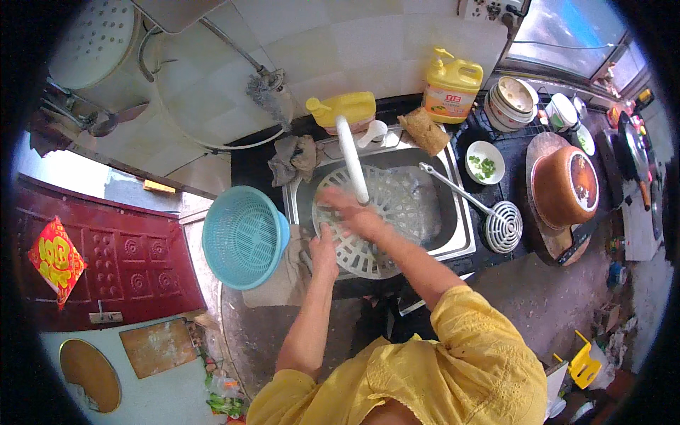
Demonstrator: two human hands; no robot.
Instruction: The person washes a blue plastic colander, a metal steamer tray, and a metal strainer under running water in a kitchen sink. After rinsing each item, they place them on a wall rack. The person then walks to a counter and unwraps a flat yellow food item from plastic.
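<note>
My left hand (323, 253) grips the near left rim of a round, pale slotted rack (382, 257), perhaps a steamer tray. It is tilted over a stainless steel sink (461, 234). Blurred by motion, my right hand (357, 215) lies over the rack's upper left part; whether anything is under its fingers cannot be told. A white faucet spout (351, 159) reaches down just above that hand. Inside the basin, the rack partly hides clear, wet-looking shapes.
Left of the sink stands a blue plastic colander (241, 239). To its right are a metal strainer ladle (502, 226), a bowl of chopped greens (484, 163) and an upturned brown pot (555, 186) on a board. Yellow detergent jugs (454, 87) and a loofah (425, 132) sit behind.
</note>
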